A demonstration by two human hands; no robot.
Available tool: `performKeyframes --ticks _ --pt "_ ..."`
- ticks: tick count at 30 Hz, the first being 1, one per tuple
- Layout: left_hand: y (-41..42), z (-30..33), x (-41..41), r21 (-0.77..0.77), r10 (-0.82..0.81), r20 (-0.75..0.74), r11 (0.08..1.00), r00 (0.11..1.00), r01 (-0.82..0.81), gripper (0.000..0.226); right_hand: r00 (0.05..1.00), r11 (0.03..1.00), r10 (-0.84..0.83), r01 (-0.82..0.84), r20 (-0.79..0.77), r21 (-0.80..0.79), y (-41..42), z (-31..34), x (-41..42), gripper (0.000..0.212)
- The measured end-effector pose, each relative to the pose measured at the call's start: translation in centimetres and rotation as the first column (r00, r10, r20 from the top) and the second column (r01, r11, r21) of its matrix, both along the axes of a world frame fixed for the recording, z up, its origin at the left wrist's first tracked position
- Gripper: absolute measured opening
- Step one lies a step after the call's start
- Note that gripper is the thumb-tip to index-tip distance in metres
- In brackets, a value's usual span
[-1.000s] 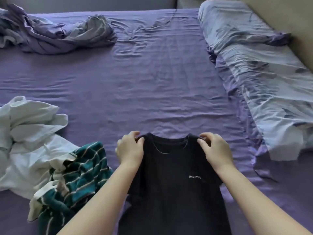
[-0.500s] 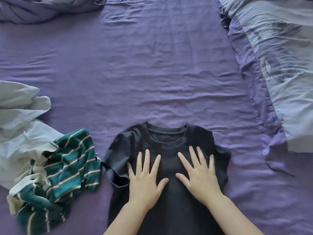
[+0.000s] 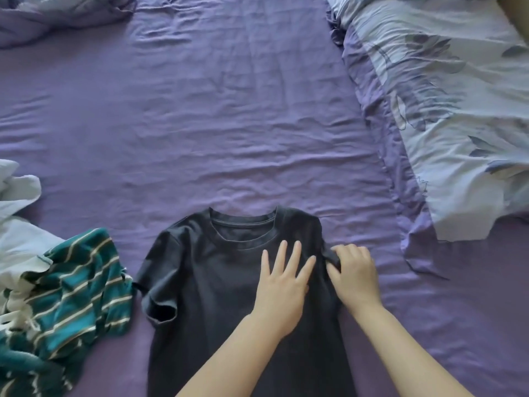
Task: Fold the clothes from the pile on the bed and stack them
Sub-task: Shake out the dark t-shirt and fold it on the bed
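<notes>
A black T-shirt (image 3: 211, 282) lies flat on the purple bed sheet (image 3: 229, 124), neck pointing away from me. My left hand (image 3: 282, 285) rests flat on the shirt's chest with fingers spread. My right hand (image 3: 353, 273) is curled over the shirt's right sleeve at its right edge, pinching the fabric. The left sleeve lies spread out toward the pile. To the left sits the pile: a green striped garment (image 3: 68, 296) and white clothes (image 3: 20, 224) behind it.
A pale blue floral quilt (image 3: 446, 104) is bunched along the right side of the bed. Another crumpled lilac cloth (image 3: 57, 15) lies at the far left corner. Wrinkled sheet stretches beyond the shirt.
The shirt went from held at the shoulders to lying flat. My left hand slid right across the chest, and my right hand moved off the chest and closed on the right sleeve.
</notes>
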State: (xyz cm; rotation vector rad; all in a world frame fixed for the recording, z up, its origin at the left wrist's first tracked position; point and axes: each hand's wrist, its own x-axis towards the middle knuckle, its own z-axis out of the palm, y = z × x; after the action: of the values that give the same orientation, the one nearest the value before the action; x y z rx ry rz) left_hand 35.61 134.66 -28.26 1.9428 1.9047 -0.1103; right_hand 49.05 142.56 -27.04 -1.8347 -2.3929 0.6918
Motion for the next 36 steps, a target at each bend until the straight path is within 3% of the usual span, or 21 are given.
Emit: performKeyframes --ticks 4,9,13,16,18,22,27,32,36 --pt "1.4 -0.7 1.1 -0.018 0.018 -0.013 1.000 1.000 -0.018 0.066 0.925 0.956 -0.281 0.245 -0.254 -0.163 0.3 0.3 1.1 0.011" --pt "2.5 -1.4 1.5 -0.020 0.006 -0.061 1.000 0.998 -0.007 0.074 0.869 0.930 -0.368 0.340 -0.331 -0.140 0.5 -0.6 3.1 0.016" --pt "3.7 -2.3 1.7 -0.079 0.020 -0.071 0.997 0.997 -0.026 0.084 0.773 0.857 -0.514 0.483 -0.372 -0.181 -0.2 -1.7 3.9 0.036" --pt "4.0 -2.8 1.9 -0.104 -0.001 -0.120 0.995 0.993 -0.012 0.085 0.857 0.893 -0.438 0.380 -0.271 -0.243 -1.9 -2.0 3.9 0.071" --pt "4.0 -2.7 1.7 -0.104 -0.014 -0.133 0.995 0.991 0.001 0.086 0.909 0.933 -0.324 0.261 -0.263 -0.246 -3.1 -2.1 3.9 0.082" --pt "3.6 -1.6 1.4 -0.082 0.010 -0.142 0.996 0.990 -0.022 0.083 0.925 0.934 -0.335 0.300 -0.182 -0.195 -3.3 -1.7 5.1 0.071" --pt "0.4 -1.2 3.1 0.007 0.058 -0.076 0.998 0.995 -0.058 0.080 0.956 0.928 -0.222 0.147 -0.189 -0.342 -4.2 -1.2 5.5 0.076" --pt "-4.4 -2.6 3.6 -0.052 0.018 -0.135 0.998 0.991 -0.025 0.088 0.945 0.965 -0.210 0.159 -0.251 -0.210 -5.1 -1.4 5.6 0.068" --pt "-5.2 -2.7 2.8 -0.073 0.044 -0.161 0.996 0.986 -0.056 0.091 0.976 0.978 -0.197 0.189 -0.090 -0.092 -5.8 -0.8 5.7 0.073"
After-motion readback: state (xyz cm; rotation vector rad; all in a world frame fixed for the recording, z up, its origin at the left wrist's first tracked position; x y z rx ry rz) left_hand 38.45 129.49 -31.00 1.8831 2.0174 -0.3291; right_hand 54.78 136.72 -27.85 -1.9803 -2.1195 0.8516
